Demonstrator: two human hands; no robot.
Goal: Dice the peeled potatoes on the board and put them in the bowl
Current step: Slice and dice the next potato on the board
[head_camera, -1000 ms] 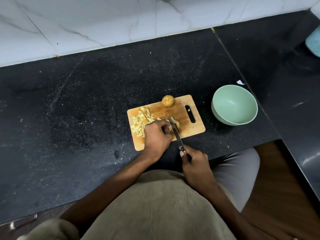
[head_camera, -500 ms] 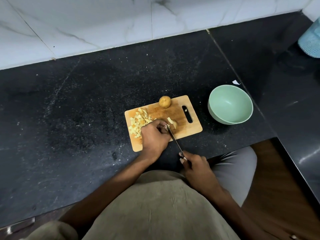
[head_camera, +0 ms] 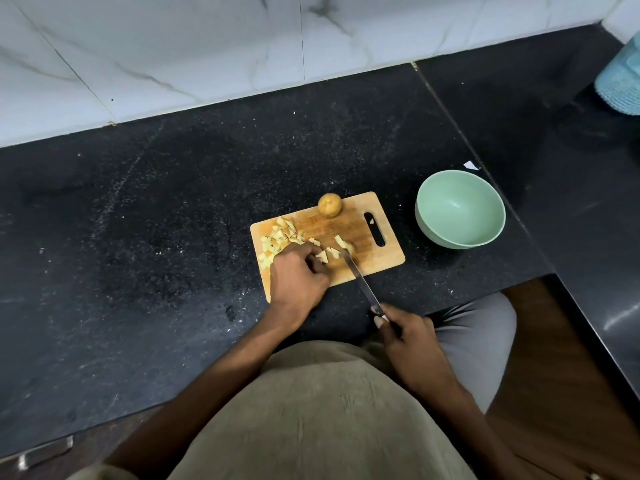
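A wooden cutting board lies on the black counter. A whole peeled potato sits at its far edge. A heap of diced potato covers the board's left part, and a few loose pieces lie mid-board. My left hand rests curled on the board, its fingers on pieces beside the blade. My right hand grips the handle of a knife whose tip meets a small potato piece. An empty pale green bowl stands right of the board.
A white marble wall runs behind the counter. A light blue object sits at the far right edge. The counter turns a corner on the right, with wooden floor below. A small white scrap lies behind the bowl.
The knife has slid back toward me and tilted, its tip now at the small potato piece. More cut pieces lie loose mid-board. My left hand stays curled by the blade.
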